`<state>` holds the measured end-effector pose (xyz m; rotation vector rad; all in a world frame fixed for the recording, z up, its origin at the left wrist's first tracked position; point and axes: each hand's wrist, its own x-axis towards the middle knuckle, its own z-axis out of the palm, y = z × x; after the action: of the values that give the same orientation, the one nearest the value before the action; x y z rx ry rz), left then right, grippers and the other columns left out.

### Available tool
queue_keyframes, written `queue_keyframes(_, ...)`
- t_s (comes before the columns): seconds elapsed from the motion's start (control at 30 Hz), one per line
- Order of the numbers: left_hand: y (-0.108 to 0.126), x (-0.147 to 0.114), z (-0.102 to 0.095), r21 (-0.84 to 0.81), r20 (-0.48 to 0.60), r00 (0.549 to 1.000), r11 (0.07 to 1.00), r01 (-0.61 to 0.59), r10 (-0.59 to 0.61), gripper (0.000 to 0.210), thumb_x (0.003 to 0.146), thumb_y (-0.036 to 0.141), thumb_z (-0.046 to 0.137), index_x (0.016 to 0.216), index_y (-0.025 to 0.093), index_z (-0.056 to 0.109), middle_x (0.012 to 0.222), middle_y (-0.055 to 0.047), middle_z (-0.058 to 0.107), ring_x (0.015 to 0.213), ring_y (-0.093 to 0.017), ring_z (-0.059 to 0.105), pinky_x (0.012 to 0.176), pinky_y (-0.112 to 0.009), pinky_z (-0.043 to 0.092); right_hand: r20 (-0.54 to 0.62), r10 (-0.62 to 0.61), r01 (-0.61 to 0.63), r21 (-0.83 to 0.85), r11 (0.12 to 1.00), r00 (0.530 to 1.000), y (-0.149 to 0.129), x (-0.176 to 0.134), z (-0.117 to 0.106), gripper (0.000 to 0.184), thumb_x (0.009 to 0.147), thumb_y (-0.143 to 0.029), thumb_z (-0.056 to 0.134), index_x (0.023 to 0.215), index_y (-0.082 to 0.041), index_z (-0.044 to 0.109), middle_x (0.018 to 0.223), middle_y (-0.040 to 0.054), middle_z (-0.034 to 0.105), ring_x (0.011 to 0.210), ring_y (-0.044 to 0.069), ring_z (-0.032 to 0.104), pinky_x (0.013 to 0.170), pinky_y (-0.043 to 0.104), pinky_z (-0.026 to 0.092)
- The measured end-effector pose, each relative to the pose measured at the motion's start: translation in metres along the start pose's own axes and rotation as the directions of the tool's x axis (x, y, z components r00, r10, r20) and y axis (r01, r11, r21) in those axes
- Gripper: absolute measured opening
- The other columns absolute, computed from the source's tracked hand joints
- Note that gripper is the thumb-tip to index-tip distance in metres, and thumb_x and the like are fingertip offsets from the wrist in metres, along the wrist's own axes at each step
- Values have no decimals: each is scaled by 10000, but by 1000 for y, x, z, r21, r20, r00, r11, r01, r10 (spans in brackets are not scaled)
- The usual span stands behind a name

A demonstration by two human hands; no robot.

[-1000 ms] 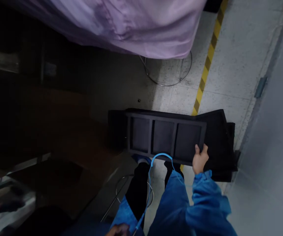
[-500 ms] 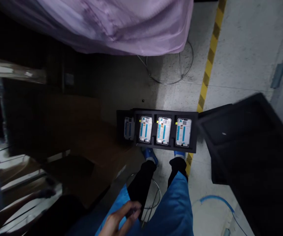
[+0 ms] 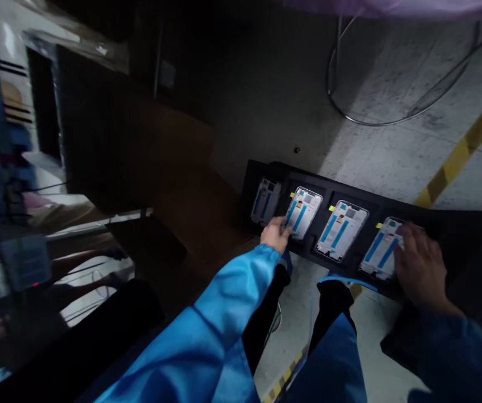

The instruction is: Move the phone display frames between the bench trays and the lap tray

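Note:
A long black tray [image 3: 329, 196] lies on the floor in front of my feet, with several white-and-blue phone frames [image 3: 341, 229] in its pockets. My left hand [image 3: 275, 234] grips the tray's near edge beside the second frame [image 3: 303, 210]. My right hand [image 3: 421, 266] clasps the tray's right end, fingers over the rightmost frame [image 3: 377, 252]. Both sleeves are blue. The leftmost frame [image 3: 266, 200] sits in shadow.
Another black tray [image 3: 476, 240] lies right of the first. A blue cord [image 3: 341, 278] runs by my knees. A chair's metal ring base [image 3: 375, 120] and a yellow floor stripe [image 3: 459, 154] lie beyond. A dark workbench [image 3: 77, 235] stands at the left.
The empty tray that my right hand lifted off has been set aside to the right, baring the phone frames. Both hands have since come down onto the loaded tray, and my view has swung closer and leftward.

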<state>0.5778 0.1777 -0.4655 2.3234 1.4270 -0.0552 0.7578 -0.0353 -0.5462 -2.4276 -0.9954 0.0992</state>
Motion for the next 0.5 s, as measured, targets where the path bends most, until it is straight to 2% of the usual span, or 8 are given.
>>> queue_keyframes(0.1,13,23,18,-21,-77,997,999,25,-26,390,728,227,518,1088,122,408,1159,-122,402,985,-211,464,829,-363,385,26,-13,18,-202,979,1000,-12,41,10,361,798,-235,325,1082,-38,430,1012,184,429,991,297,350,838,399,249)
queue_keyframes(0.17,18,29,28,-48,-122,990,997,67,-73,436,706,244,531,1092,108,381,1159,-144,371,1023,-243,435,828,-357,381,40,8,5,-303,953,999,-16,52,10,334,786,-247,330,992,-32,481,936,186,430,911,298,365,768,382,274)
queue_keyframes(0.23,18,33,33,-93,-144,982,990,110,-123,458,705,276,524,1097,105,359,1096,-145,405,976,-250,466,785,-353,399,63,27,-2,-369,930,998,-18,55,6,300,769,-259,356,934,-61,508,903,171,428,874,289,362,713,358,284)
queue_keyframes(0.33,11,37,31,-149,-132,982,982,115,-135,379,699,299,530,1021,124,431,1010,-119,461,878,-242,506,745,-356,404,104,64,-16,-404,915,993,-20,56,-7,258,756,-278,382,889,-112,527,905,153,432,880,281,365,671,334,288)
queue_keyframes(0.43,3,35,22,-180,-112,993,983,25,-46,199,688,250,546,848,135,523,981,-89,487,920,-228,474,792,-346,373,173,120,-49,-366,929,978,-14,57,-21,270,770,-303,371,943,-153,514,931,130,471,845,250,428,631,309,308)
queue_keyframes(0.5,0,24,14,-217,-95,995,975,-39,19,135,709,213,517,823,144,534,903,-53,528,880,-188,488,780,-311,377,258,164,-78,-314,946,952,-4,55,-30,297,761,-305,377,993,-173,507,842,108,533,732,233,488,574,302,319)
